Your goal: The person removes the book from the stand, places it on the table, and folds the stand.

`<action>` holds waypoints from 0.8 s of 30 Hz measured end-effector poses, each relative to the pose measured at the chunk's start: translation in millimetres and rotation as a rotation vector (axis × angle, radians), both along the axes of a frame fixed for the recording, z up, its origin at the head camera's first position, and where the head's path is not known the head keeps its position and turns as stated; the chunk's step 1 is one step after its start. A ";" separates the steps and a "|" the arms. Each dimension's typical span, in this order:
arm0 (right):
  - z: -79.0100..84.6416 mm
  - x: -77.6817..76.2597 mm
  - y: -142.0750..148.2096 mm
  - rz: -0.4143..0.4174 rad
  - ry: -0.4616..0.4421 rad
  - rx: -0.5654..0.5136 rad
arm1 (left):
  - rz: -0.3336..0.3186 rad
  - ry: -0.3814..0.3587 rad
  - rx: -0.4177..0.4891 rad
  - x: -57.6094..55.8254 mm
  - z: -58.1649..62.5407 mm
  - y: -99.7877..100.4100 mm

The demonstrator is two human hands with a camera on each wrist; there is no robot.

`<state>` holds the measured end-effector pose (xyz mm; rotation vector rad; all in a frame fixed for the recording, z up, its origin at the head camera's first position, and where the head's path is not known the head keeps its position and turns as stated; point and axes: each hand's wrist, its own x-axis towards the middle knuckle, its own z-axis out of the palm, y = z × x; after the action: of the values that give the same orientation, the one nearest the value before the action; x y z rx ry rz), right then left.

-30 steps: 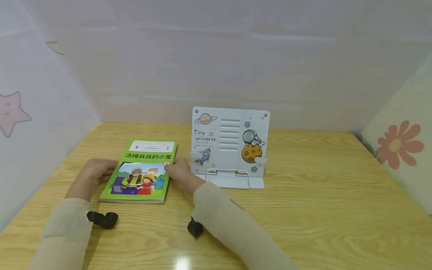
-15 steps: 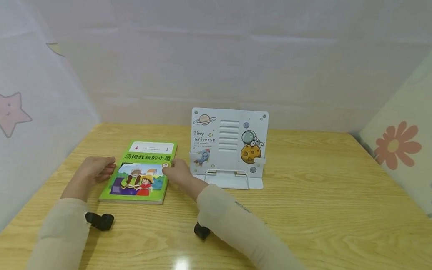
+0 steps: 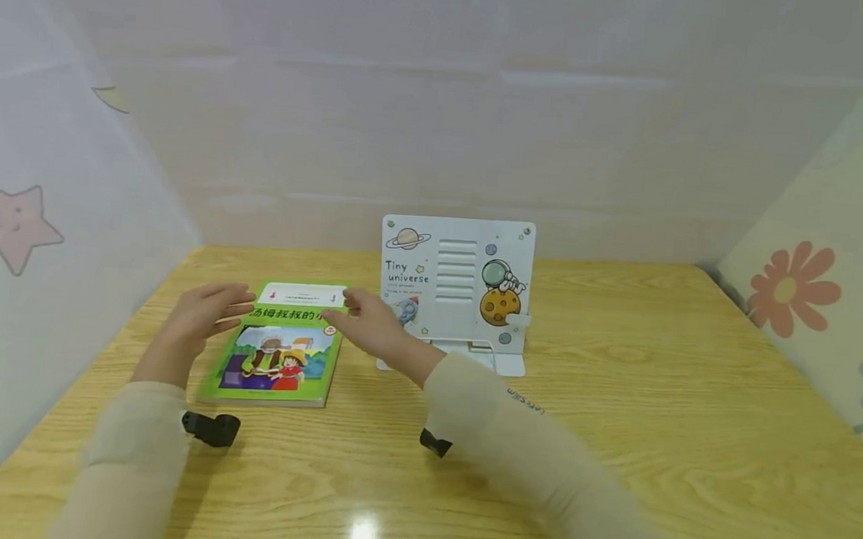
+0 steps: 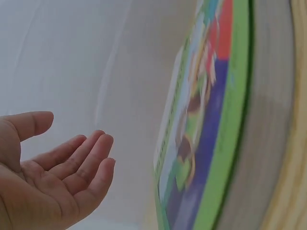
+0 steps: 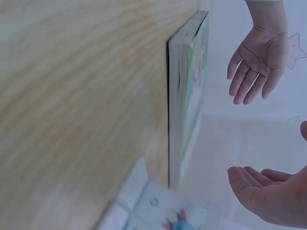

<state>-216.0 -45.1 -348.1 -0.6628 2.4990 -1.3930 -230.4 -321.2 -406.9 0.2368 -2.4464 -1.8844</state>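
Note:
A green-bordered book with a cartoon cover lies flat on the wooden table, left of centre. Over its left side my left hand hovers with fingers spread and nothing held; in the left wrist view the palm of that left hand faces up, apart from the cover. Above the book's upper right corner is my right hand, its fingers loosely bent and holding nothing. The right wrist view shows the book resting on the table, with both hands raised clear of it.
Just right of the book stands a white metal book stand printed with planets and an astronaut; my right hand overlaps its lower left part. Pale fabric walls enclose the back and sides of the table.
Both hands have come up off the book's sides and moved away from me over its upper part; the right hand has let go of the edge. The book stays in place.

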 end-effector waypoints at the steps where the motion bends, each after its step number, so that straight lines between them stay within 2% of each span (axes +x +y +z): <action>1: 3.2 -0.7 3.5 0.004 0.021 0.012 | -0.007 0.004 0.016 0.2 3.8 5.4; 6: 16.7 -5.2 21.9 0.017 0.103 0.065 | -0.097 0.054 0.084 2.1 24.6 33.8; 9: 22.7 -7.0 34.7 0.027 0.130 0.072 | -0.103 0.061 0.117 -4.4 28.1 45.3; 11: 26.1 -7.7 43.4 0.023 0.143 0.060 | -0.110 0.066 0.104 -3.1 34.5 57.1; 13: 28.9 -9.2 52.3 0.010 0.160 0.049 | -0.122 0.072 0.082 1.3 43.6 71.8; 16: 31.6 -11.5 65.8 -0.024 0.184 0.041 | -0.158 0.072 0.059 14.1 61.4 95.8; 20: 32.6 -14.4 83.3 -0.050 0.208 0.026 | -0.145 0.057 0.126 17.4 67.6 110.8; 24: 31.1 -18.1 101.1 -0.070 0.226 -0.006 | -0.134 0.080 0.161 14.7 66.5 119.6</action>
<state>-234.1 55.9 -317.1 -0.7811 2.7159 -1.4210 -215.7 -201.6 -340.4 0.0020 -2.3150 -2.1044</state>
